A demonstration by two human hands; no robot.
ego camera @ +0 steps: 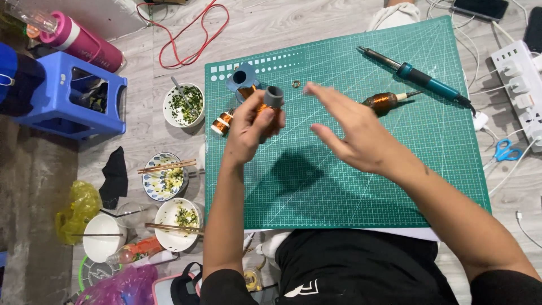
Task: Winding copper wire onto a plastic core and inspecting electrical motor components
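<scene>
My left hand [248, 130] is raised over the green cutting mat [406, 186] and grips a copper wire coil on a grey tube [272, 100]. My right hand [353, 133] hovers to the right of it, fingers spread and slightly blurred, holding nothing I can see. Behind the left hand a blue-grey spool with copper winding [243, 82] stands on the mat, and a small copper coil [222, 122] lies at the mat's left edge. A small metal ring [296, 84] rests near the spool. A larger copper-wound piece [383, 102] lies beyond my right hand.
A teal-handled soldering iron [420, 76] lies at the mat's far right. A white power strip [522, 85] and blue scissors [505, 151] sit to the right. Bowls with chopsticks [169, 175], a blue stool [68, 101], a pink bottle [84, 42] and a red cable [192, 34] are on the left floor.
</scene>
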